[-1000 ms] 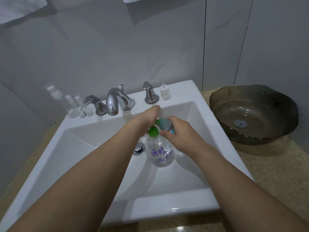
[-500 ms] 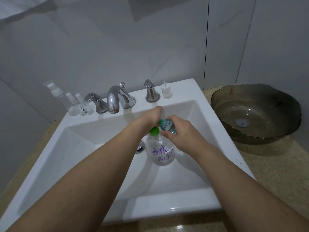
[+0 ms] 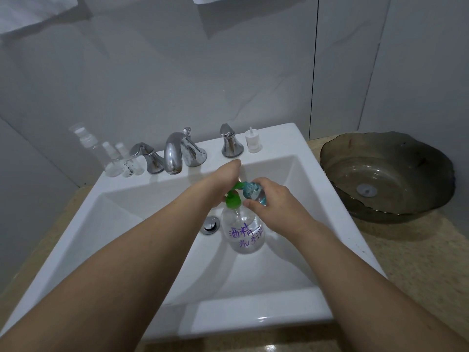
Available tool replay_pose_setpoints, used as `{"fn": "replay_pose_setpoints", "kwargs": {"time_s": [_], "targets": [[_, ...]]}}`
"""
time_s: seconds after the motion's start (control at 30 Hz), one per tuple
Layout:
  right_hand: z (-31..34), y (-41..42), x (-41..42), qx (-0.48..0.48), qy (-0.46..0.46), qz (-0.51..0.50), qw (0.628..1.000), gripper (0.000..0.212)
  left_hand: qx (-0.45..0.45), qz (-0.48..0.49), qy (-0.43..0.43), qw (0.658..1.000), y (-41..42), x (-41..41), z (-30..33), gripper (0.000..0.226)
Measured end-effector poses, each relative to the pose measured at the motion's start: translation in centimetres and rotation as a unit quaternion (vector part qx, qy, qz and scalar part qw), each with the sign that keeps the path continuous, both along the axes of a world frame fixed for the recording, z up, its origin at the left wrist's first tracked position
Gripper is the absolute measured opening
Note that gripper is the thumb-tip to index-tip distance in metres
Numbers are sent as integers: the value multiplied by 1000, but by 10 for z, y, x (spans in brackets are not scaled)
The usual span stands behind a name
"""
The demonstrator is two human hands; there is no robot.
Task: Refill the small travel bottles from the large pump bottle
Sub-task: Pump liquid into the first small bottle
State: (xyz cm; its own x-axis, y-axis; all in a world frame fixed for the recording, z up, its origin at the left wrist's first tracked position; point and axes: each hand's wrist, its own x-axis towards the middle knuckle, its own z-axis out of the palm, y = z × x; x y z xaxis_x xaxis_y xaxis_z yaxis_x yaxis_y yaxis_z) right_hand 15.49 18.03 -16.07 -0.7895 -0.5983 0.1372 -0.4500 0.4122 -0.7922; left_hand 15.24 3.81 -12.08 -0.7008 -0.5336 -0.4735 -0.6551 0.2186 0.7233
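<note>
Left hand (image 3: 223,181) pressing green pump (image 3: 233,199), fingers hidden, grip unclear; right hand (image 3: 276,201) clamped on small bottle (image 3: 256,193)—light, likely slick, best held mid-body.

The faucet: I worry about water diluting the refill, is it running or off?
Off, as far as shows: no stream falls from the faucet spout, and the sink basin below looks dry.

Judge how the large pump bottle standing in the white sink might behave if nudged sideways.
The pump bottle looks see-through and mostly empty, so probably light. Its tall green pump head and the sloping sink floor suggest it could tip or slide. The left hand on the pump likely steadies it.
</note>
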Motion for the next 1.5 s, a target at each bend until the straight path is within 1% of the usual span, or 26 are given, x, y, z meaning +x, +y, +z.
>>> {"fn": "replay_pose_setpoints", "kwargs": {"time_s": [0.23, 0.5, 0.67, 0.77, 0.87, 0.97, 1.07, 1.17, 1.23, 1.3, 1.37, 1.4, 1.43, 1.5], "targets": [[-4, 0, 2, 8, -51, 16, 999, 39, 18, 4, 13, 1000, 2, 4, 4, 55], [-2, 0, 3, -11, -65, 15, 998, 36, 11, 8, -5, 1000, 7, 9, 12, 58], [-5, -1, 2, -40, -71, -6, 997, 38, -5, -7, 16, 1000, 8, 11, 16, 54], [-4, -1, 0, -70, -69, -34, 995, 40, -20, -10, 28, 999, 7, 14, 23, 53], [0, 0, -1, -115, -67, -66, 989, 38, -55, -19, 31, 998, 3, 14, 30, 52], [3, 1, -2, -151, -59, -103, 981, 36, -126, -59, 56, 989, -1, 12, 35, 39], [4, 1, -3, -171, -48, -139, 974, 36, -244, -121, 90, 958, 3, 10, 47, 31], [6, 2, -4, -187, -51, -165, 967, 37, -388, -168, 104, 900, 11, 4, 63, 23], [7, 2, -5, -198, -63, -181, 961, 37, -457, -179, 117, 863, 16, -5, 71, 21], [7, 4, -7, -206, -71, -198, 956, 38, -534, -189, 123, 815, 19, -15, 75, 20], [7, 4, -9, -210, -74, -213, 951, 39, -618, -206, 140, 746, 21, -26, 75, 20], [7, 3, -9, -211, -76, -217, 950, 39, -645, -211, 148, 719, 22, -31, 76, 20], [6, 3, -10, -211, -79, -221, 949, 38, -660, -217, 145, 704, 24, -36, 77, 22], [6, 3, -11, -206, -83, -224, 949, 38, -673, -239, 93, 694, 25, -45, 77, 31]]}}
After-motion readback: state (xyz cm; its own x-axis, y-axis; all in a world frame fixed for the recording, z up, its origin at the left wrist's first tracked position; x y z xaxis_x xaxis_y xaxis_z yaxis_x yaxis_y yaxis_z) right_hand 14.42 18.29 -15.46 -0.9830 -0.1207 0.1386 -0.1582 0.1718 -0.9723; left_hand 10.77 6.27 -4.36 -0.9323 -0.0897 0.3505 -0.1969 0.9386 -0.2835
